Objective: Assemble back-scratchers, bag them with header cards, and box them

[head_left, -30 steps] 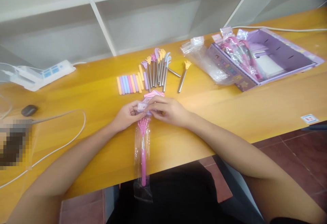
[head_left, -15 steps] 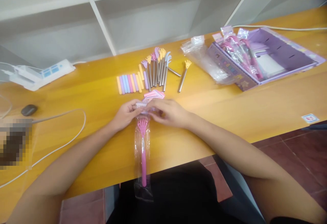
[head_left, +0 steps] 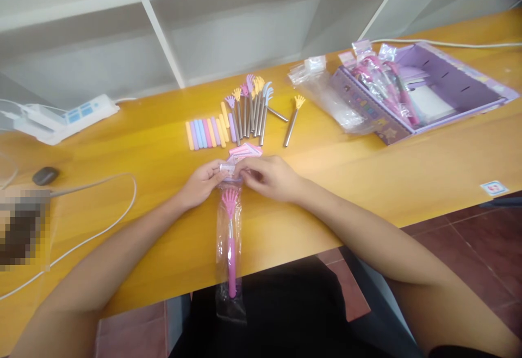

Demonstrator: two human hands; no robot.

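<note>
A pink back scratcher [head_left: 231, 260] lies inside a clear plastic bag [head_left: 220, 238], its hand-shaped head toward the bag's top. The bag's lower end hangs past the table edge. My left hand [head_left: 204, 184] is closed on the top of the bag, thumb over a small printed card. Pinching the right side of that same top is my right hand [head_left: 273, 178]; its fingertips partly hide the card. Just beyond my fingers lie pink printed cards [head_left: 245, 150]. Farther back are metal scratcher rods [head_left: 255, 110] with coloured hand heads, beside a row of coloured handles [head_left: 206, 133].
One yellow-headed rod [head_left: 292, 124] lies apart on the right. Clear bags [head_left: 334, 102] rest against a purple box [head_left: 393, 135] that holds bagged pink scratchers [head_left: 385, 86]. At the left are a power strip [head_left: 81, 118], a dark mouse-like object [head_left: 45, 175] and a white cable [head_left: 132, 200].
The bagged back scratcher has shifted slightly to the right. My right fingers have drawn together a little at the bag's top, and more of the card shows.
</note>
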